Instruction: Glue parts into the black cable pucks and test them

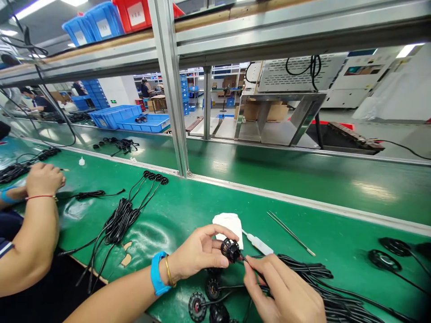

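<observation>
My left hand (pixel 193 253) pinches a small black slotted round housing (pixel 230 250) between thumb and fingers. Close beside it, my right hand (pixel 284 289) has its fingertips closed on a thin black cable (pixel 243 258) that meets the housing's right side. Whether the cable is fixed in the housing I cannot tell. Below my hands lie more black round parts (pixel 197 306) with cables attached. A white cloth or tissue (pixel 226 220) lies behind the housing, with a white squeeze bottle (pixel 261 243) with a thin nozzle to its right. Metal tweezers (pixel 291 233) rest farther right.
Coiled black cables (pixel 305 268) spread over the right front of the green bench (pixel 202 197). Another cable bundle (pixel 123 220) lies left. At far left is a co-worker's arm (pixel 42 229). A metal post (pixel 170 89) rises behind the bench; blue trays (pixel 144 123) stand beyond.
</observation>
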Tool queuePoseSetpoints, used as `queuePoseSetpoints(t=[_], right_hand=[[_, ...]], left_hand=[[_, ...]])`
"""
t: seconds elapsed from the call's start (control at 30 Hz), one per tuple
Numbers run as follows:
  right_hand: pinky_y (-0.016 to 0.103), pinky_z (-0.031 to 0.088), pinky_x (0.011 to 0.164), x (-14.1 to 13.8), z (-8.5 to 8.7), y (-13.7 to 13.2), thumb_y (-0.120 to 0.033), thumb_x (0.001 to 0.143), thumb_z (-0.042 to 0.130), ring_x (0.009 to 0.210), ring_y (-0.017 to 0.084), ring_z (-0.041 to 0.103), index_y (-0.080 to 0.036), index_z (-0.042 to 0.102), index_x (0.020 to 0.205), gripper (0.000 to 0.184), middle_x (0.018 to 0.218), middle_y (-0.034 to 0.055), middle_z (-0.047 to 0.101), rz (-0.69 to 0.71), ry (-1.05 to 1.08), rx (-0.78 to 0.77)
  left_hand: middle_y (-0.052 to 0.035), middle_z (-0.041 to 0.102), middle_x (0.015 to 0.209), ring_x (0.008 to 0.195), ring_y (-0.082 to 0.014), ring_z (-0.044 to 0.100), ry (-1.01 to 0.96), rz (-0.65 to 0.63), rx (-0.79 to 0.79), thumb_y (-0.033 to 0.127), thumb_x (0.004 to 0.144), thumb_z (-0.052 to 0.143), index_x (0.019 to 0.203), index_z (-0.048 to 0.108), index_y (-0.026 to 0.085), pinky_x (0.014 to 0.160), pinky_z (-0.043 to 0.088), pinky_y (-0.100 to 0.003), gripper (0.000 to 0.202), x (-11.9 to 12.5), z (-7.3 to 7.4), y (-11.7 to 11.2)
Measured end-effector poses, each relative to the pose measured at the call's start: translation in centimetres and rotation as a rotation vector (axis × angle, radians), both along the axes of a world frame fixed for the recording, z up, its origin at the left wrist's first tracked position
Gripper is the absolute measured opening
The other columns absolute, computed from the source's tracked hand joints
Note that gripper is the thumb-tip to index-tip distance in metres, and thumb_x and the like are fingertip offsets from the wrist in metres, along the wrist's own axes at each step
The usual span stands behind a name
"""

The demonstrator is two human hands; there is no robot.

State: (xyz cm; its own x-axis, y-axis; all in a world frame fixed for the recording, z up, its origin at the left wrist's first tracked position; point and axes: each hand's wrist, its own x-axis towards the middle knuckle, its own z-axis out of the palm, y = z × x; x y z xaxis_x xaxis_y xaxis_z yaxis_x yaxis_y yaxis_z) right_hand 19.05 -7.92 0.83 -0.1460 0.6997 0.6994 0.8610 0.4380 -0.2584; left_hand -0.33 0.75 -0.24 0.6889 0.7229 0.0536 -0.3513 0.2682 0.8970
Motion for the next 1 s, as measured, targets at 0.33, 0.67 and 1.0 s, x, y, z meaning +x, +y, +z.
queuePoseSetpoints(t=[0.33,0.67,1.0], right_hand=[[0.021,0.043,0.059,-0.2,-0.4,0.7,-0.017,0.097,0.053,0.058,0.01,0.056,-0.019,0.061,0.093,0.009,0.073,0.0004,0.059,0.107,0.1,-0.015],[0.03,0.033,0.064,-0.2,-0.6,0.9,-0.016,0.099,0.053,0.062,0.013,0.049,-0.017,0.062,0.09,0.013,0.07,0.0008,0.053,0.041,-0.102,0.095],[0.032,0.03,0.065,-0.8,-1.7,1.0,-0.011,0.099,0.047,0.064,0.015,0.044,-0.011,0.066,0.101,0.019,0.073,0.0039,0.052,0.072,-0.242,0.133]], left_hand=[[-0.0126,0.068,0.114,0.104,-0.0192,0.066,0.054,-0.102,-0.078,0.027,0.078,0.082,0.123,0.065,0.016,0.094,0.048,-0.029,0.05,0.2,0.1,-0.3],[-0.0141,0.067,0.126,0.11,-0.0219,0.067,0.195,-0.01,0.012,0.021,0.08,0.078,0.122,0.064,0.018,0.094,0.051,-0.032,0.044,0.3,0.9,-0.5],[-0.0104,0.073,0.103,0.087,-0.0153,0.068,0.403,0.192,0.044,0.018,0.081,0.067,0.106,0.06,0.014,0.079,0.051,-0.024,0.025,1.6,1.7,-1.5]])
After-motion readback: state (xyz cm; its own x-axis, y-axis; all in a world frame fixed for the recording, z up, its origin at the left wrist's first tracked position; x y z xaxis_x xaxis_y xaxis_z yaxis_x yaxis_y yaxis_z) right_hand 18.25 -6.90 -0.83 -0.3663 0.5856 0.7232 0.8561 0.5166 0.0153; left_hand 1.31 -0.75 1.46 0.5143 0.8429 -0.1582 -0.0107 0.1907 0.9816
